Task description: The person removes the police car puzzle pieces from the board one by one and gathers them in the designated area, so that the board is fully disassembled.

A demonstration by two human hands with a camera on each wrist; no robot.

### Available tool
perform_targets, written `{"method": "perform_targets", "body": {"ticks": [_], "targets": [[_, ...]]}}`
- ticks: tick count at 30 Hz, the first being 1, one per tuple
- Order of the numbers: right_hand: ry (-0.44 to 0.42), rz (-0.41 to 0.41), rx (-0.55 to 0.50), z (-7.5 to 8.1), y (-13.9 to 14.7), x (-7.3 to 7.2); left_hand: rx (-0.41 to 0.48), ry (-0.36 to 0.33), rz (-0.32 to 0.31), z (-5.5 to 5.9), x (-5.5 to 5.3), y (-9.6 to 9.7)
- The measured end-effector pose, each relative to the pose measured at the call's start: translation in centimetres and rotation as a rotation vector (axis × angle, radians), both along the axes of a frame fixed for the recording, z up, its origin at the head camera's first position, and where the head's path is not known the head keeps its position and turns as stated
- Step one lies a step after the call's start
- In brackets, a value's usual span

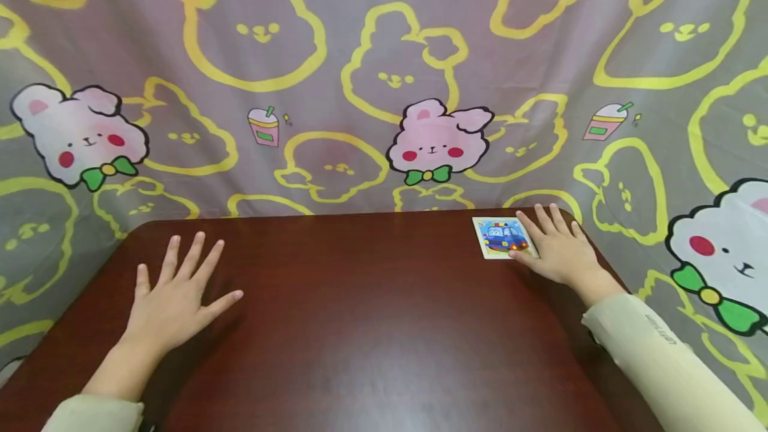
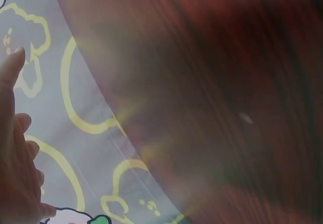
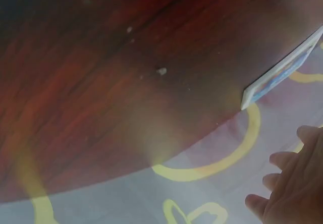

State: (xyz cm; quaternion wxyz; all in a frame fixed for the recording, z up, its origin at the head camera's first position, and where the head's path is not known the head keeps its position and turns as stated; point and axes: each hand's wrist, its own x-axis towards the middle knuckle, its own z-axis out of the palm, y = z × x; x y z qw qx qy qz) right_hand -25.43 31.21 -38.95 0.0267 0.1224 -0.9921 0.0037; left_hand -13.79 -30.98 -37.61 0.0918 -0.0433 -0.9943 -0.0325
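Observation:
A small square picture board (image 1: 504, 239) with a blue cartoon police car and a pale border lies at the far right of the table. My right hand (image 1: 558, 251) is beside it, fingers spread, thumb and forefinger overlapping its right edge in the head view. The right wrist view has the board (image 3: 282, 72) edge-on, with a visible gap to that hand (image 3: 295, 188). Over the table's left side my left hand (image 1: 171, 305) is spread palm down, holding nothing. In the left wrist view, the left hand (image 2: 17, 153) is seen from the side with straight fingers.
The dark reddish-brown table (image 1: 360, 312) has a glossy top and rounded far corners. Behind it and along both sides hangs a grey-mauve curtain (image 1: 336, 99) printed with yellow outlines and cartoon bunnies. Small pale specks (image 3: 161, 71) show on the tabletop.

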Motion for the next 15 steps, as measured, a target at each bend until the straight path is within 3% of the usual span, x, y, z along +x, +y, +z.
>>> {"method": "perform_targets", "body": {"ticks": [7,15], "targets": [[-0.091,0.011,-0.020,-0.3,0.4,-1.2,0.015,0.012,-0.059,0.6,-1.0,1.8],[-0.193,0.015,-0.077,-1.0,0.9,-2.4,0.008,-0.029,-0.110,0.8,-2.5,4.9]]}}
